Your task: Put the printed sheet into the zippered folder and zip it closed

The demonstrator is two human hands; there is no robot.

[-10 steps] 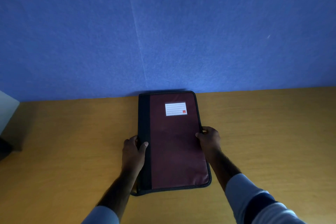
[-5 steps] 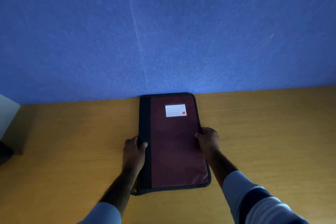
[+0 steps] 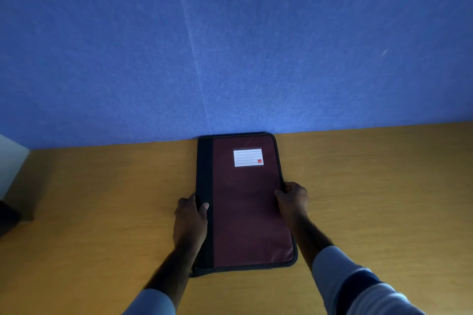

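Note:
A maroon zippered folder with a dark spine strip on its left and a white lined label lies flat and closed on the wooden desk, its far end against the blue wall. My left hand grips the spine edge, thumb on top. My right hand grips the right zipper edge at mid-length. No printed sheet is visible.
A blue felt partition rises right behind the desk. A white object and a dark shape sit at the far left edge. Bare desk surface extends on both sides of the folder.
The folder has slid slightly away from me toward the wall, held at both sides. Both hands keep the same grip.

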